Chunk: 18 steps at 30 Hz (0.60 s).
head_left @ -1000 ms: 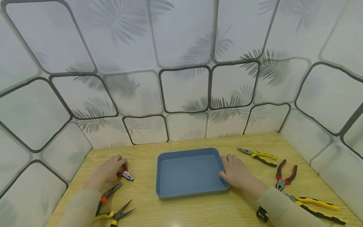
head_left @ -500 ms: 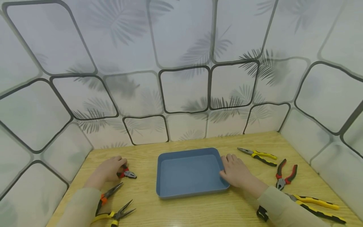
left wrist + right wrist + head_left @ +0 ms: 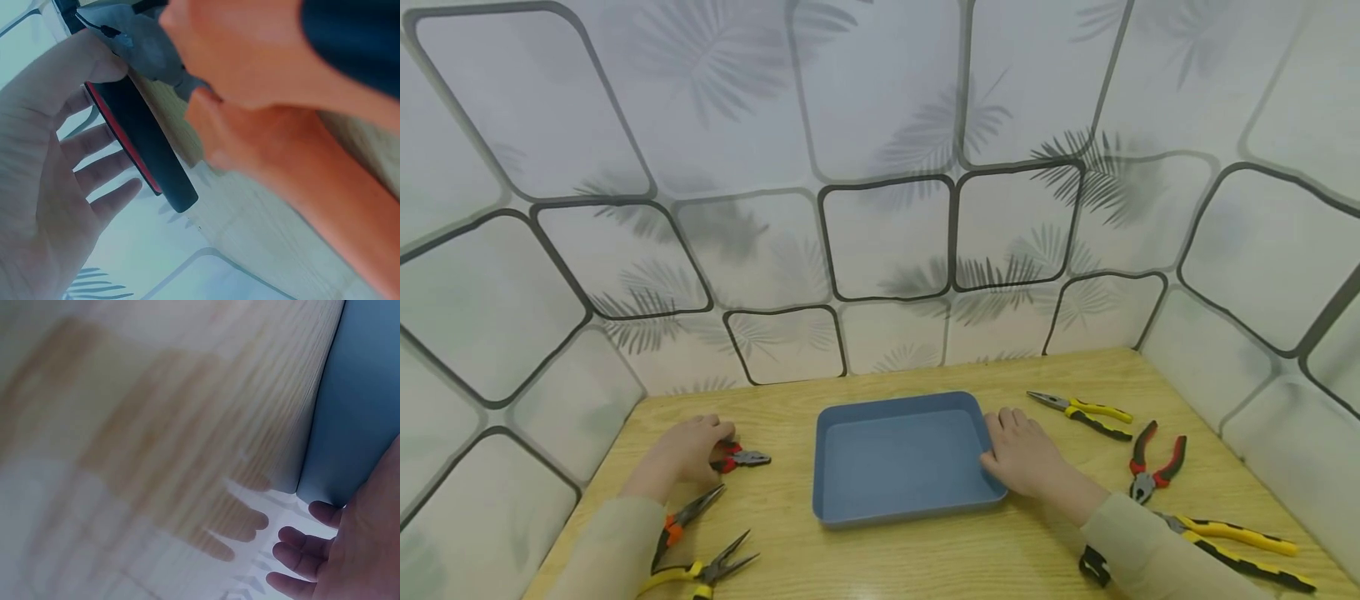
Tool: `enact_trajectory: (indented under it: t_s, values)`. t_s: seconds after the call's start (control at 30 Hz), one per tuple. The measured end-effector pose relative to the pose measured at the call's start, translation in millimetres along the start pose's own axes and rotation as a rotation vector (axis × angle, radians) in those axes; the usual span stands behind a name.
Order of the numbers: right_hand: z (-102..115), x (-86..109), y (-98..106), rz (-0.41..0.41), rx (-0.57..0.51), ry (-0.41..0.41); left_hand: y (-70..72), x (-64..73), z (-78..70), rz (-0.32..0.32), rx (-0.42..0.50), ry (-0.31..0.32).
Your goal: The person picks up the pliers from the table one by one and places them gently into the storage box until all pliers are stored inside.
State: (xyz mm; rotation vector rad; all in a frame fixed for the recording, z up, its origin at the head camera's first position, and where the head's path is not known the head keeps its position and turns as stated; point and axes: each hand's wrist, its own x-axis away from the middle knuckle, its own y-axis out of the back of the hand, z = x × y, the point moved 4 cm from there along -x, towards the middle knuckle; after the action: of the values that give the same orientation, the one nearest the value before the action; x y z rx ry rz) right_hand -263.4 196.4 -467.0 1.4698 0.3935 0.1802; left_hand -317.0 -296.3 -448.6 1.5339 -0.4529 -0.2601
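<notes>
My left hand (image 3: 688, 450) holds red-and-black combination pliers (image 3: 748, 457) at the table's left; their grey jaws point right toward the tray. In the left wrist view the thumb lies over the pliers, and a black handle (image 3: 150, 150) with a red edge slants past the fingers. My right hand (image 3: 1022, 450) holds the right side of a shallow blue tray (image 3: 891, 518), thumb over the rim. Loosely bent fingers (image 3: 300, 559) show outside the tray wall (image 3: 350, 406) in the right wrist view; the thumb is hidden there.
Orange-handled long-nose pliers (image 3: 673, 529) and yellow-handled long-nose pliers (image 3: 711, 571) lie near the left sleeve. At right are yellow-black long-nose pliers (image 3: 1090, 414), red-black pliers (image 3: 1142, 483) and larger yellow-black pliers (image 3: 1232, 542). A dark object (image 3: 1093, 567) shows beside the right sleeve.
The pliers in my left hand have turned, so their jaws swing from pointing down-right to pointing right. The right hand and the tray stay in place.
</notes>
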Motion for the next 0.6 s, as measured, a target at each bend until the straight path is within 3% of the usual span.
enact_trajectory:
  t_s: [0.17,0.6]
  values:
    - [-1.6,-0.4,-4.2,-0.038,0.006,0.009,-0.4,0.5,0.2,0.028,0.026,0.013]
    - [-0.4,-0.4,-0.2,0.008,0.013,-0.009,5.1,0.3,0.1,0.043,0.063,0.016]
